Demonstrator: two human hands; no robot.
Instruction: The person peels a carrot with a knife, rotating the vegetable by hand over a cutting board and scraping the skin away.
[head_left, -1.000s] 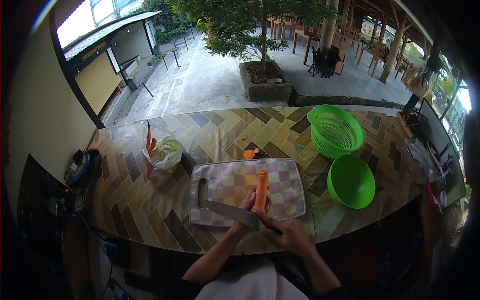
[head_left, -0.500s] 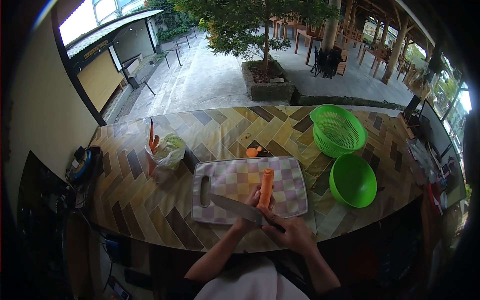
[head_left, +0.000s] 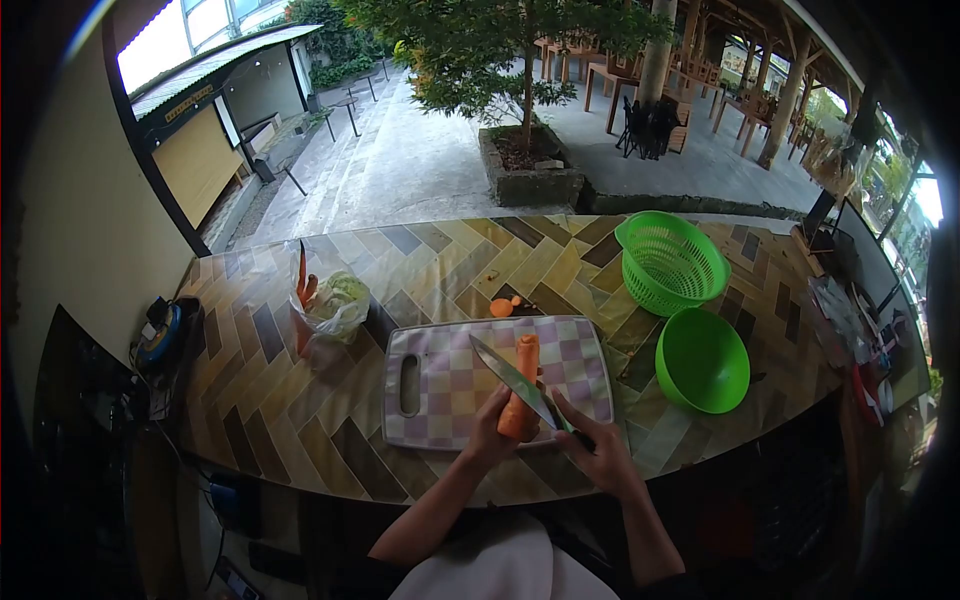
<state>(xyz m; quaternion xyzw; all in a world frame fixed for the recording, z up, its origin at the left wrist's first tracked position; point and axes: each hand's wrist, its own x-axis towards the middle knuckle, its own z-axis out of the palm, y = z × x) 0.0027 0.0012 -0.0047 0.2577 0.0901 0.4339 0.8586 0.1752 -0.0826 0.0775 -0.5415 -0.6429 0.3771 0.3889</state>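
Note:
My left hand [head_left: 492,428] grips the near end of an orange carrot [head_left: 522,384] that points away from me over a purple-and-white checked cutting board [head_left: 450,383]. My right hand [head_left: 598,452] holds a knife [head_left: 514,381] by its dark handle. The blade slants up and left across the carrot's middle, its tip over the board. A cut carrot end [head_left: 500,307] lies on the counter just beyond the board.
A green colander [head_left: 670,262] and a green bowl [head_left: 702,361] stand to the right on the tiled counter [head_left: 430,265]. A plastic bag with carrots and greens [head_left: 326,305] sits left of the board. Clutter lines the far right edge.
The knife swung from lying low across the carrot's near end to slanting up along its middle. My right hand moved right. The left hand keeps hold of the carrot.

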